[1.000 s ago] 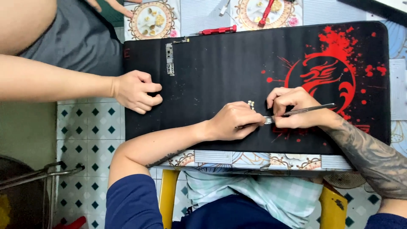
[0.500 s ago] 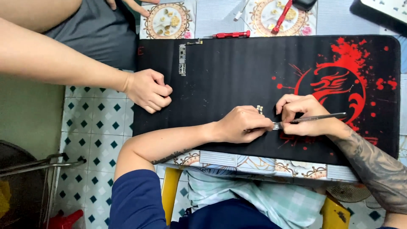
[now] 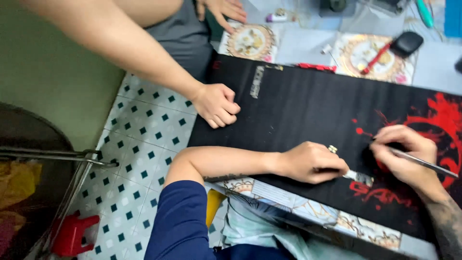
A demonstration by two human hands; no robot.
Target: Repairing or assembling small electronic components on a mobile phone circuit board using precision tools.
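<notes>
My left hand (image 3: 312, 162) rests on the black desk mat (image 3: 298, 115), fingers curled around a small silvery part (image 3: 358, 177) that sticks out from its fingertips. A tiny metal piece (image 3: 332, 149) sits just above its knuckles. My right hand (image 3: 403, 156) lies to the right on the mat's red print and pinches a thin metal tool (image 3: 423, 163), whose shaft runs out to the right. Its tip is near the small part.
Another person's fist (image 3: 216, 106) rests on the mat's left edge, their other hand (image 3: 222, 10) at the top. Beyond the mat lie a red screwdriver (image 3: 376, 57), a black case (image 3: 406, 43) and round patterned tiles (image 3: 250, 42). A red stool (image 3: 72, 233) stands on the floor.
The view has swung left and tilted, so both my hands now sit further right in frame. My hands keep the same grip; the other person's fist stays at the mat's edge.
</notes>
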